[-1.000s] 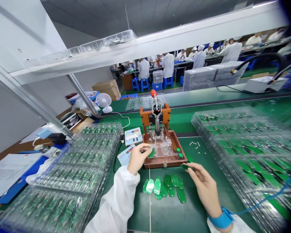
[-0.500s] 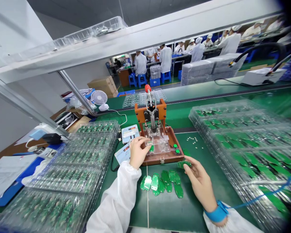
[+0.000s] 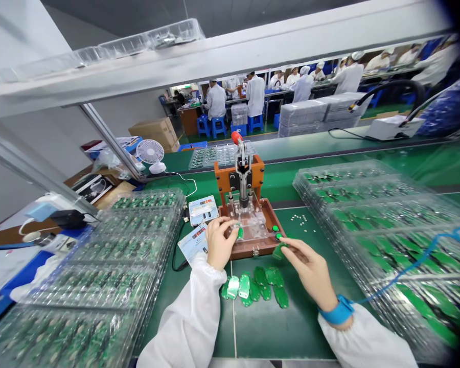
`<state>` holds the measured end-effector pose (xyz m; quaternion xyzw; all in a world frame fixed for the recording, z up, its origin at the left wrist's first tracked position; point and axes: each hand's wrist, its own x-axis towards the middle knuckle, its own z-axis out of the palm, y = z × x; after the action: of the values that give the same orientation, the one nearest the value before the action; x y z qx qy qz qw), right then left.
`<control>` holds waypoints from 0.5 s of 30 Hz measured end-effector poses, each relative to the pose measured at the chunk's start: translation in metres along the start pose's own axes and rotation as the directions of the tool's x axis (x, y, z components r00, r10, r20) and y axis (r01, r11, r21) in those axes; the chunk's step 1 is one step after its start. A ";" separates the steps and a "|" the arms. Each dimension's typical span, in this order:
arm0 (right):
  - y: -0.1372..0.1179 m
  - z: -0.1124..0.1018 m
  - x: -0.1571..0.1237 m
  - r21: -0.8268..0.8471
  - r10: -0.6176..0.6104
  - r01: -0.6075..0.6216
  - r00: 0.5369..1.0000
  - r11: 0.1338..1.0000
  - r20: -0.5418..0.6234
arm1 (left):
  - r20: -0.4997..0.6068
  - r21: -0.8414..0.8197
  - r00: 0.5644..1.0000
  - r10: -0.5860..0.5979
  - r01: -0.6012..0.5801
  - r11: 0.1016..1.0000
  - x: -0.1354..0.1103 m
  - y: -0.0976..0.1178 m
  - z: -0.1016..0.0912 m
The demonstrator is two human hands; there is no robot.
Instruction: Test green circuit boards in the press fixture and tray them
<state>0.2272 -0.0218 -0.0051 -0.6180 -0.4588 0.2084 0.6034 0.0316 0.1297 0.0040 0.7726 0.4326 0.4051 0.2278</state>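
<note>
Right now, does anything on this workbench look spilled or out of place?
Yes: small white parts lie loose on the green mat beside the press fixture, outside any tray, so they look scattered. The green circuit boards below the fixture also lie in a loose, overlapping heap, unlike the boards in clear trays.
</note>
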 end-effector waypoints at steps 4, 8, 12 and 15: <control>-0.011 0.018 0.045 -0.103 -0.044 0.059 0.989 0.993 0.144 | -0.013 0.013 1.000 0.028 -0.028 1.000 -0.005 -0.003 0.002; -0.010 0.034 0.086 -0.223 -0.088 0.146 0.964 0.964 0.251 | -0.013 0.031 0.998 0.065 -0.065 0.997 -0.008 -0.005 0.003; -0.011 0.036 0.104 -0.302 -0.115 0.235 0.923 0.924 0.366 | -0.003 0.032 0.998 0.067 -0.067 0.997 -0.009 -0.006 0.002; -0.011 0.035 0.108 -0.340 -0.130 0.285 0.902 0.896 0.413 | -0.003 0.034 0.998 0.064 -0.064 0.997 -0.010 -0.006 0.002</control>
<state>0.2489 0.0844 0.0305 -0.6204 -0.6635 0.1608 0.3860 0.0275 0.1241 -0.0052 0.7889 0.4150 0.4062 0.2009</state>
